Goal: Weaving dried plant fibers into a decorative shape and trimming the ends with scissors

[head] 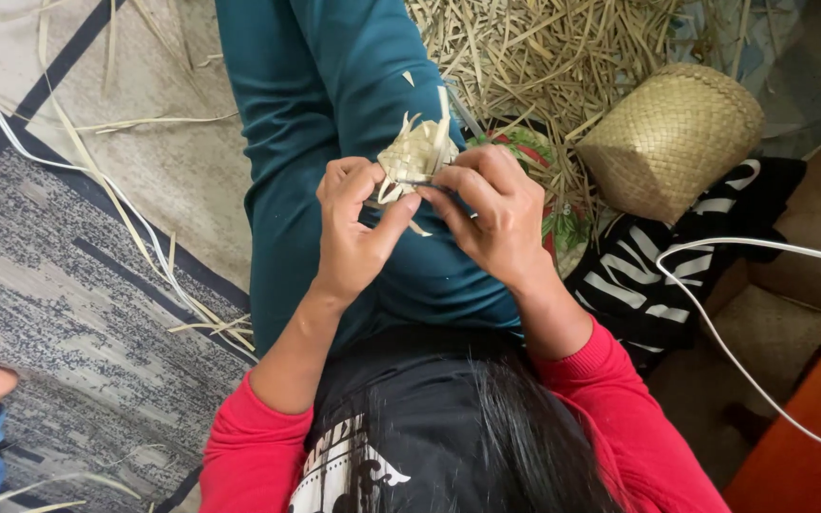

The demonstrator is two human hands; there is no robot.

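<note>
The person sits on a rug [68, 285] with 1 leg in teal trousers [325, 114] stretched out, and holds a small woven piece [417, 154] of pale leaf strips above the thigh. The left hand [353, 223] pinches the piece's lower left edge between thumb and fingers, closed on it; the right hand [491, 214] is closed on its right side, fingertips pressing a strip where a thin dark object shows, too small to tell what it is. Loose strip ends stick out at the top and bottom of the piece. To do this well, the left hand should probably keep the woven part flat and tight while the right tucks 1 strip at a time, pulling snug without creasing the leaf. To the far right lie a heap of strips [544, 57] and a finished basket [672, 138] on its side; a white cable [715, 323] runs on the right.
</note>
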